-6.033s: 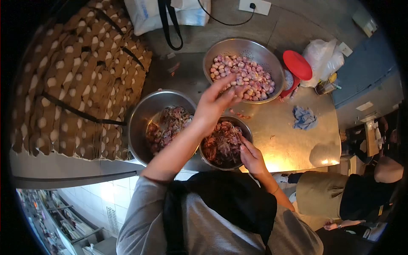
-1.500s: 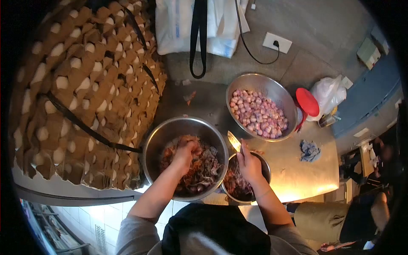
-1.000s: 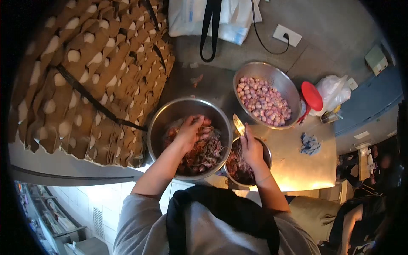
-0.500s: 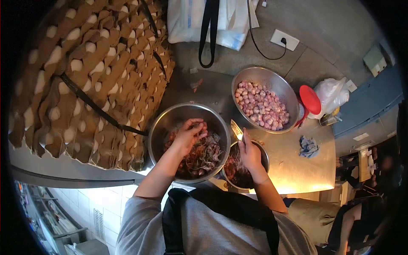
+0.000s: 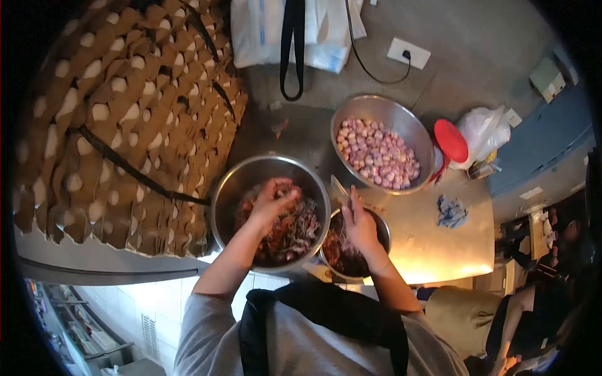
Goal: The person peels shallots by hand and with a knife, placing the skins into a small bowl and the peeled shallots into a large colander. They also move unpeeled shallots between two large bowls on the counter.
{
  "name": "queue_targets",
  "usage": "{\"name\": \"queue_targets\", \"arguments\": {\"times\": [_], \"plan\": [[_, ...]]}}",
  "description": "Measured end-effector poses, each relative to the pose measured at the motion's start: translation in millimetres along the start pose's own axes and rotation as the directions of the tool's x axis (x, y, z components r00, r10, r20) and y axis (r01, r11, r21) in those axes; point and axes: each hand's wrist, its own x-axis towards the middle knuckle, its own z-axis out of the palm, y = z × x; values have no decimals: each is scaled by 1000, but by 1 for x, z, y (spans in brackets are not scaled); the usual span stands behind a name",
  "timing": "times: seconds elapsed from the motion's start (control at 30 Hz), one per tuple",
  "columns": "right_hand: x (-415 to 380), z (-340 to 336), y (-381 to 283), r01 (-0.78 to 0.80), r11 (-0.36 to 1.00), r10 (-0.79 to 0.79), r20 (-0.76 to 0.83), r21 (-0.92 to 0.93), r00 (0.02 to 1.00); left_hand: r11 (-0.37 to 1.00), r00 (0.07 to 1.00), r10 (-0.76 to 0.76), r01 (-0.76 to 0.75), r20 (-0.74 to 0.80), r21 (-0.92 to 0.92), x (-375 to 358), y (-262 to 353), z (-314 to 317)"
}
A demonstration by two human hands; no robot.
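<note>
My left hand (image 5: 273, 203) is over a large steel bowl (image 5: 221, 182), its fingers curled around reddish shallots, partly hidden by the hand. Inside that bowl lie unpeeled shallots (image 5: 290, 245) with dry roots and brown-red skins. A knife (image 5: 339, 189) is gripped in my right hand (image 5: 360, 227), its blade pointing up and away from me. Below that hand stands a smaller steel bowl (image 5: 387, 238) holding dark reddish skins (image 5: 342, 252). Farther back, a tilted steel colander (image 5: 411, 125) contains many peeled pinkish shallots (image 5: 379, 153).
Tall stacked egg trays (image 5: 132, 125), bound with black straps, rise on the left. Behind the colander's right side are a red round object (image 5: 451, 140) and a white plastic bag (image 5: 483, 135). A blue cloth (image 5: 452, 211) lies on the steel table (image 5: 433, 250). Another person (image 5: 520, 313) is at lower right.
The view has shifted slightly, so the bowls appear farther left. My left hand stays over the large bowl; the knife blade has turned and no longer shines. The other person's arm has moved.
</note>
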Motion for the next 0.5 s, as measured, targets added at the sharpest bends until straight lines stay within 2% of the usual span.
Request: {"name": "queue_targets", "arguments": {"times": [0.03, 0.13, 0.2, 0.23, 0.27, 0.3, 0.33, 0.4, 0.43, 0.5], "plan": [[0, -8, -7, -29, 999, 28, 9, 36, 1000, 990, 995, 94, -90, -38, 106, 1, -1, 0], [-4, -28, -8, 58, 940, -51, -30, 336, 998, 998, 998, 64, -63, -15, 10, -24, 14, 25], [-12, -28, 8, 150, 804, -137, -66, 575, 988, 996, 996, 33, -26, 78, -90, -44, 23, 51], [-28, -48, -7, -121, 619, -12, 163, 776, 986, 991, 992, 29, -12, 122, -135, -52, 27, 65], [-42, -65, -18, -394, 357, 40, 408, 847, 912, 977, 992, -24, 49, 121, -208, -59, 26, 79], [-50, -75, -23, -418, 292, -41, 447, 861, 893, 953, 988, -37, 79, 148, -291, -64, 21, 91], [-58, -77, -27, -408, 299, -59, 443, 863, 894, 922, 982, -54, 119, 180, -369, -68, 15, 99], [-73, -78, -29, -390, 321, -81, 435, 863, 897, 923, 983, -53, 115, 176, -367, -77, 12, 112], [-80, -76, -21, -379, 407, -51, 435, 831, 899, 922, 983, -48, 112, 176, -371, -77, 11, 119], [-87, -71, -14, -235, 615, -32, 321, 753, 947, 932, 985, -43, 100, 167, -349, -73, 3, 124]]}}
